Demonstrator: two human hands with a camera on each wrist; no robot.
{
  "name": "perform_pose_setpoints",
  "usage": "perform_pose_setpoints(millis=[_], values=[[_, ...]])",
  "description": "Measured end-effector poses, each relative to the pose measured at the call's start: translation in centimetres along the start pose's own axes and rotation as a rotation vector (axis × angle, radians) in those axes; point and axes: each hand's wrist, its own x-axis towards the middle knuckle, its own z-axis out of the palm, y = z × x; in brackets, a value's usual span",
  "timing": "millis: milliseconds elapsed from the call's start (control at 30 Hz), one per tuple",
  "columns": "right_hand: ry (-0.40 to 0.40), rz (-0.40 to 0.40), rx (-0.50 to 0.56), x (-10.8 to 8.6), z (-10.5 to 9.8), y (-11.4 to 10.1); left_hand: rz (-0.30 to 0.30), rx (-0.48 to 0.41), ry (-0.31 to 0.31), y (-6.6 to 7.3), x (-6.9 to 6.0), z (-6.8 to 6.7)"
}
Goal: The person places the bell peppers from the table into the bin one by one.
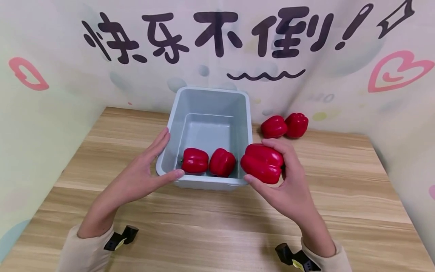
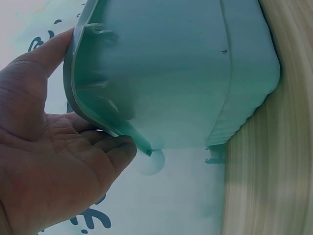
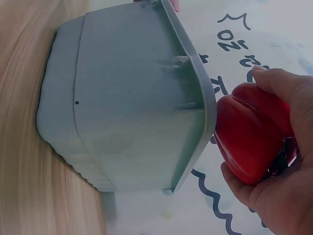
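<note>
left hand [image 1: 141, 172]: thumb splayed, fingers mostly straight | right hand [image 1: 290, 189]: gripping, fingers curved (thumb nearer body, btw)

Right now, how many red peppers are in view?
5. The right hand holds one pepper; a second pepper and third pepper lie inside the gray bin; a fourth pepper and fifth pepper sit together on the table to its right.

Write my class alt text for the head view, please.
A person's right hand holds a red pepper beside a grey bin with two peppers inside; the left hand touches the bin. Two more peppers lie right of it, on the table.
</note>
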Motion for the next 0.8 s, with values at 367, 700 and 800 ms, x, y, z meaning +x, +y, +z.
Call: perform_pose_setpoints(millis=[367, 700, 800], values=[[-0.007, -0.109, -0.039, 0.1, 0.8, 0.1, -0.004, -0.006, -0.004, 0.0, 0.0, 0.0], [-0.015, -0.155, -0.110, 0.0, 1.1, 0.2, -0.004, -0.013, -0.005, 0.0, 0.0, 0.0], [-0.019, -0.166, -0.136, 0.0, 1.3, 0.2, -0.002, -0.015, -0.005, 0.0, 0.0, 0.0]])
